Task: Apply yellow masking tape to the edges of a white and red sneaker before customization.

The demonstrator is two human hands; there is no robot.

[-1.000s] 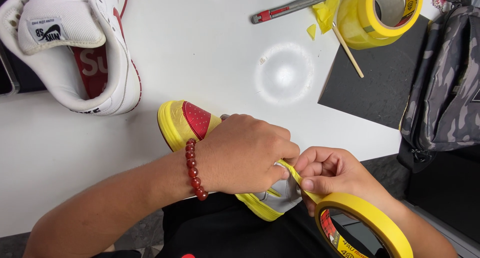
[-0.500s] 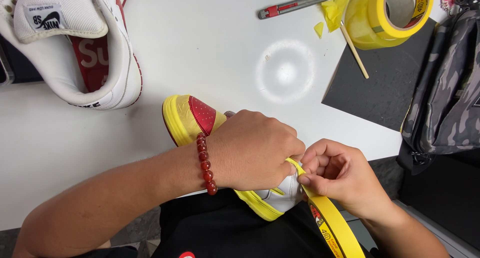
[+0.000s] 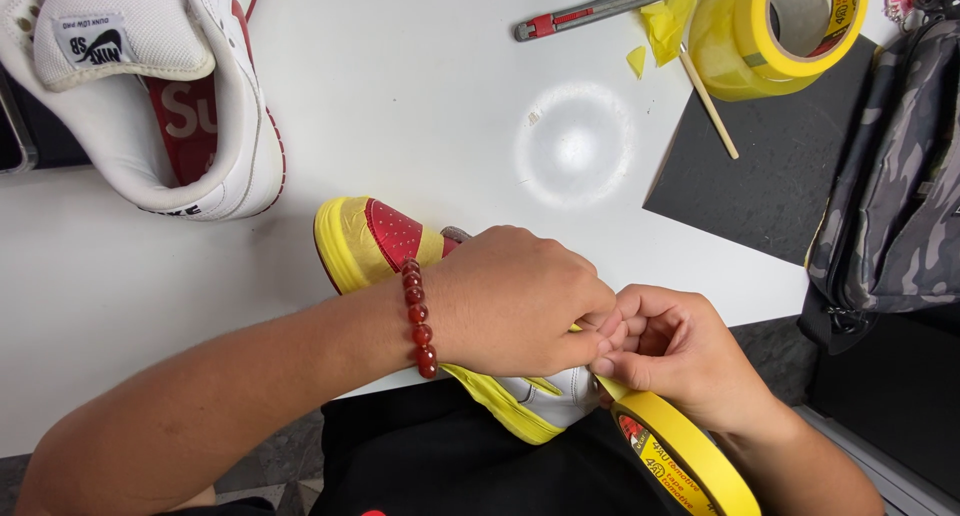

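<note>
A sneaker with a red toe, largely covered in yellow masking tape, lies at the table's front edge, its heel over my lap. My left hand, with a red bead bracelet on the wrist, rests on the shoe and pinches the tape's free end against it. My right hand holds a roll of yellow tape just right of the shoe, fingers meeting those of the left hand. The shoe's middle is hidden under my left hand.
A white and red sneaker lies at the far left. At the back are a utility knife, a wide yellow tape roll, a wooden stick and a black mat. A camouflage bag sits at the right.
The tape roll in my right hand has swung lower and edge-on. My right hand has drawn closer to the left, fingers now touching at the shoe. The view has shifted slightly.
</note>
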